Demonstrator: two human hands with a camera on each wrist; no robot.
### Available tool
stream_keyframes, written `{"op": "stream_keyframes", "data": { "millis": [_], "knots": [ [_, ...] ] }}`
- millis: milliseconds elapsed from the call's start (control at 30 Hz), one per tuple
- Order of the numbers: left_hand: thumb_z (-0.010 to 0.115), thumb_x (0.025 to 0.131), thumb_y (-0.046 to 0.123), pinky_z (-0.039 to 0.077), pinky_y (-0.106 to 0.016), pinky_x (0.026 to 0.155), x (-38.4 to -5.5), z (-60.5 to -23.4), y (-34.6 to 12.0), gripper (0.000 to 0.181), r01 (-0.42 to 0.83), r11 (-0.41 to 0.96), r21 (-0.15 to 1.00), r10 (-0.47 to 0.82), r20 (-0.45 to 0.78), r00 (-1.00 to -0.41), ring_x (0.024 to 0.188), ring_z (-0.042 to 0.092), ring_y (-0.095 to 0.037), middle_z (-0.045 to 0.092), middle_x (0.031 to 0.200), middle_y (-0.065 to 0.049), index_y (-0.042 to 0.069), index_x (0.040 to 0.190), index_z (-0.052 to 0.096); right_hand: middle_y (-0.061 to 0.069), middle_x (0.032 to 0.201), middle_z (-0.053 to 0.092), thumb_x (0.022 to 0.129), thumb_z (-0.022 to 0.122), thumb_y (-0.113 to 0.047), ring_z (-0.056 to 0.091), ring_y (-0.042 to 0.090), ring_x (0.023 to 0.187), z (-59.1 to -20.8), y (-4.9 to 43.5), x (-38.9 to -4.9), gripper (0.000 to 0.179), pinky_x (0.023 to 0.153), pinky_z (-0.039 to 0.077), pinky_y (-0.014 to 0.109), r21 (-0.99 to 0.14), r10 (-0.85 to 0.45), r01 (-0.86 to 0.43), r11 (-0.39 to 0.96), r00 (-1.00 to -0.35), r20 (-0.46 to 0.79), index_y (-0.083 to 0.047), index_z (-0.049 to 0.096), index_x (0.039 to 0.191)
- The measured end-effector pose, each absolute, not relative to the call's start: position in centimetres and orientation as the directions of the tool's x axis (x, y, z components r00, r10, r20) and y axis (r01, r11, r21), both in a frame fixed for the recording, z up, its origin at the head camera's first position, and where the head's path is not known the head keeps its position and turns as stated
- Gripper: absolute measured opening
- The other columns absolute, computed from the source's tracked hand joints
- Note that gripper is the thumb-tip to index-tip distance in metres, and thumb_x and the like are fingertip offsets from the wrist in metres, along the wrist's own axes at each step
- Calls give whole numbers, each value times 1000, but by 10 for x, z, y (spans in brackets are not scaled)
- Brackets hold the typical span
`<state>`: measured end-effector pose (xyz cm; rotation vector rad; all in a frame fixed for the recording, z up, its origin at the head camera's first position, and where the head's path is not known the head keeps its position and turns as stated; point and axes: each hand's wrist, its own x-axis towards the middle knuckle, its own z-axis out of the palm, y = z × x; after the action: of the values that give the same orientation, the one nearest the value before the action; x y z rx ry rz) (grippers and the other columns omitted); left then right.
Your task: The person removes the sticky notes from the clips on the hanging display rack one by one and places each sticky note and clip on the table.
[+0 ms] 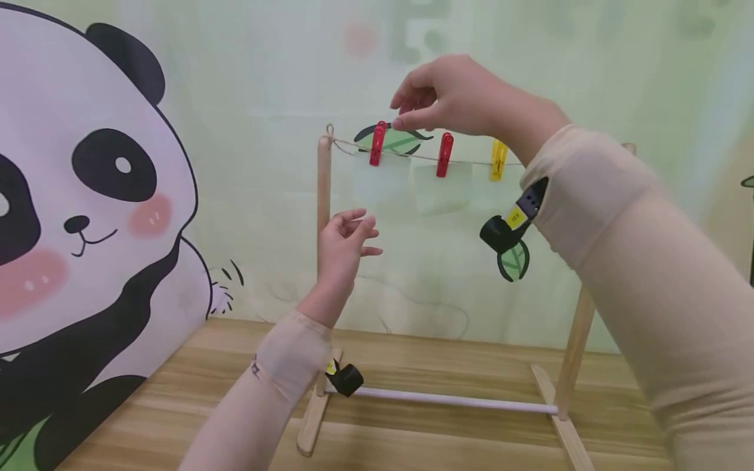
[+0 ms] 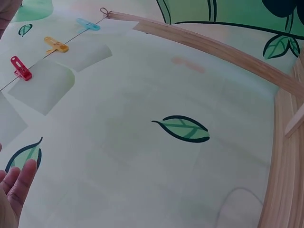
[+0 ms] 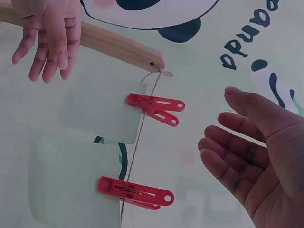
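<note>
My right hand (image 1: 456, 95) is raised just above the string (image 1: 471, 161), beside the leftmost red clothespin (image 1: 377, 145). In the right wrist view its fingers are loosely bent, holding nothing, apart from that clothespin (image 3: 154, 104). A pale sheet of paper (image 1: 383, 183) hangs from this clothespin. To its right, a second red clothespin (image 1: 444, 155) grips another pale sheet (image 1: 444, 196). My left hand (image 1: 344, 245) hovers empty below the first sheet, near the left post, fingers relaxed. Farther along are a yellow clothespin (image 1: 499, 160) and a blue clothespin (image 2: 88, 24), the latter hidden in the head view.
The string is tied to a wooden post (image 1: 324, 196) on each side of a stand. A white rod (image 1: 448, 400) joins the stand's feet low over the wooden table (image 1: 235, 392). Behind it is a pale green wall with a painted panda (image 1: 118, 216) and leaves.
</note>
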<state>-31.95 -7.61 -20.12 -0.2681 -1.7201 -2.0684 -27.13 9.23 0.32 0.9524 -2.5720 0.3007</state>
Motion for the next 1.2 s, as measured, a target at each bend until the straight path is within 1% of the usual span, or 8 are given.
{"op": "stream_keyframes", "data": {
  "millis": [133, 267, 367, 567, 767, 933, 1033, 1200],
  "knots": [
    [63, 93, 15, 61, -25, 61, -322, -200, -73, 32, 446, -152, 882, -228, 408, -884, 92, 65, -21, 64, 103, -10, 3, 122, 56, 11, 118, 62, 93, 62, -34, 54, 23, 106, 3, 88, -282, 44, 95, 49, 32, -66, -571, -643, 763, -718, 398, -9, 58, 129],
    [63, 94, 17, 61, -26, 63, -323, -198, -69, 32, 463, -173, 870, -248, 416, -875, 96, 66, -28, 64, 106, -14, 3, 121, 55, 13, 122, 61, 93, 63, -34, 53, 25, 111, 1, 84, -290, 47, 98, 49, 36, -69, -565, -631, 773, -733, 377, -7, 56, 131],
    [61, 95, 18, 61, -25, 63, -323, -196, -66, 30, 468, -196, 862, -262, 414, -872, 96, 67, -29, 65, 107, -15, 3, 119, 54, 14, 123, 61, 92, 63, -34, 54, 26, 113, -1, 81, -295, 50, 100, 49, 38, -76, -568, -630, 773, -740, 359, -6, 55, 133],
    [58, 96, 15, 60, -25, 59, -325, -191, -59, 22, 489, -272, 829, -290, 414, -863, 80, 67, -17, 65, 100, -12, 1, 112, 53, 14, 125, 61, 93, 62, -31, 55, 26, 115, -1, 77, -301, 50, 104, 48, 39, -77, -566, -623, 779, -750, 343, -5, 52, 135],
    [58, 96, 12, 60, -24, 58, -325, -190, -56, 9, 502, -309, 808, -313, 412, -856, 72, 67, -11, 65, 92, -9, 6, 98, 53, 15, 124, 62, 94, 62, -28, 55, 27, 112, -2, 72, -306, 48, 102, 49, 37, -91, -562, -618, 781, -759, 329, -3, 54, 134],
    [58, 96, 13, 60, -25, 60, -325, -189, -56, 10, 503, -301, 810, -310, 416, -855, 72, 67, -11, 66, 91, -9, 5, 99, 53, 16, 126, 61, 96, 59, -28, 59, 28, 104, -2, 73, -308, 46, 100, 50, 38, -85, -546, -593, 801, -781, 303, -2, 53, 134],
    [58, 96, 14, 61, -25, 61, -324, -188, -54, 11, 502, -297, 812, -302, 419, -856, 72, 67, -12, 66, 90, -9, 4, 100, 54, 16, 122, 63, 97, 57, -27, 60, 28, 98, -4, 75, -310, 41, 96, 51, 37, -97, -537, -582, 807, -792, 291, -3, 57, 131],
    [58, 96, 14, 61, -26, 62, -323, -190, -51, 13, 498, -284, 819, -294, 420, -859, 74, 67, -13, 65, 90, -8, 4, 102, 54, 16, 114, 65, 97, 57, -26, 58, 27, 98, -8, 78, -314, 35, 93, 50, 36, -134, -528, -582, 802, -796, 297, -5, 61, 124]
  ]
}}
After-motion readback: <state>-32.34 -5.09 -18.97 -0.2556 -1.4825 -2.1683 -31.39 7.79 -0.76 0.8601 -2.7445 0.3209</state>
